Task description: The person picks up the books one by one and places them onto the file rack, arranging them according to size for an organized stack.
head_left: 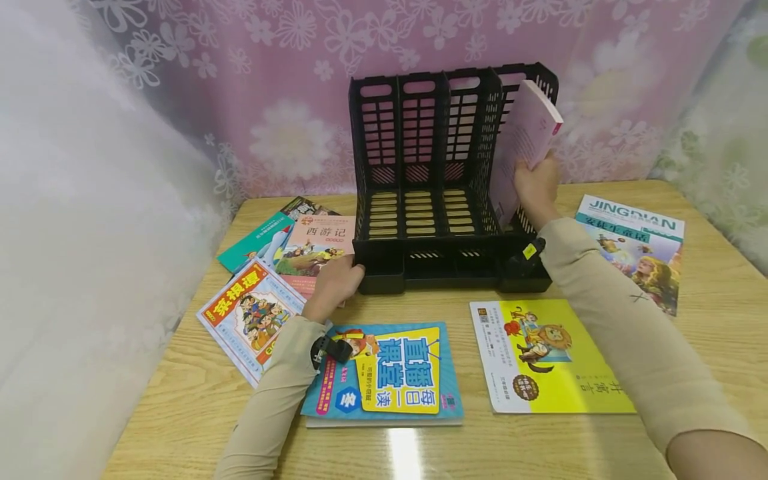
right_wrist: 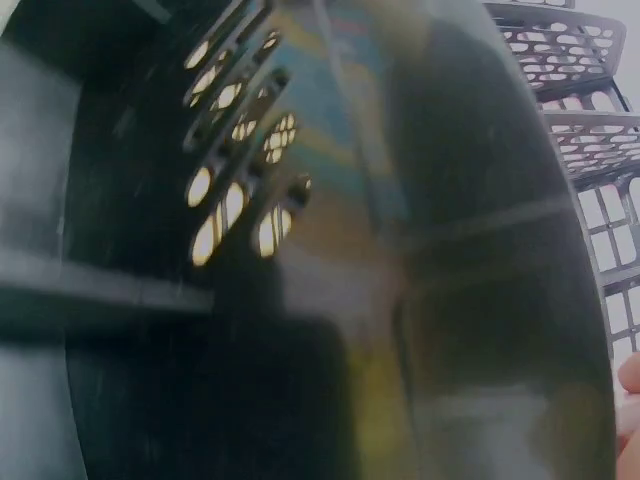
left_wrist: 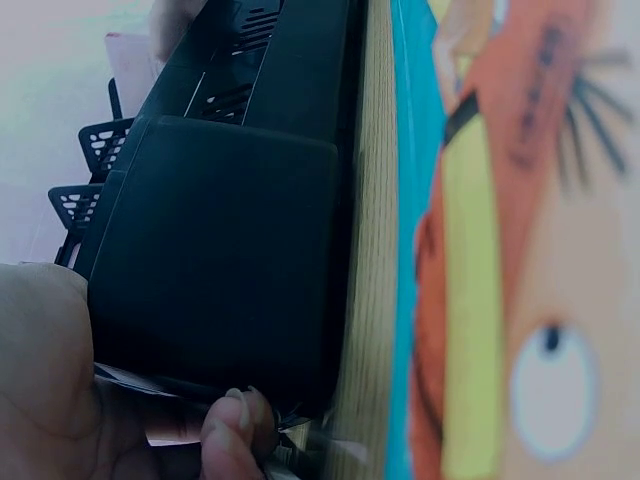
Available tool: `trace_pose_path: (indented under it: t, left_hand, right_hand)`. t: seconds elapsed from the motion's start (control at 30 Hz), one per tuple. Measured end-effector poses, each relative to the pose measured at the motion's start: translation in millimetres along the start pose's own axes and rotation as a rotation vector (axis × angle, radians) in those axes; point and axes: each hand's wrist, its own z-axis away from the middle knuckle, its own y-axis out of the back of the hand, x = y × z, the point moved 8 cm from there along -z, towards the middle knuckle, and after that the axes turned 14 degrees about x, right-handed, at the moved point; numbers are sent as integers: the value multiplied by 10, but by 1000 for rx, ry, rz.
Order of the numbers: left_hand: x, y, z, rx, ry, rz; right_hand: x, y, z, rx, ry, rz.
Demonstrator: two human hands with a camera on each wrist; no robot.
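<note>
A black desktop file rack (head_left: 450, 268) with slatted compartments stands at the back of the table. My right hand (head_left: 538, 189) grips a thin pink book (head_left: 527, 130), which stands upright and slightly tilted in the rightmost compartment. The book's lower end is partly hidden by the hand and the rack's front. At the rack's front left corner is my left hand (head_left: 333, 283), its fingers (left_wrist: 232, 430) curled round the black end piece (left_wrist: 215, 240). The right wrist view is filled by the rack's dark wall (right_wrist: 480, 300), with only some fingertips (right_wrist: 630, 400) at its right edge.
Left of the rack lie a pink book (head_left: 327, 233), a teal book (head_left: 255, 243) and a light blue comic-style book (head_left: 240, 333). A blue book (head_left: 384, 373) and a yellow-and-white book (head_left: 510, 373) lie in front. JINGDIAN book (head_left: 654, 233) lies right. A flowered curtain (head_left: 288, 100) hangs behind.
</note>
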Motion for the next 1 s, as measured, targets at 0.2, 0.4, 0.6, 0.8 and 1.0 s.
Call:
trace_pose_path:
  t: [0.2,0.4,0.6,0.8,1.0]
  left_hand:
    - [12,2,-5,-2,1,-8]
    - [-4,-5,-22,-13,13,-21]
    - [-5,-17,-14,-21,0,-22]
    - [0,8,-28,8,-6,-25]
    - [1,2,-20,-1,-3,-28]
  right_hand:
    - [-46,128,-9,-84,232,357]
    - [-99,172,-31,-137,381,336]
    - [-112,192,-19,-97,450,219]
    - [-83,194,-45,-96,433,203]
    - [-76,170,-20,-107,423,175]
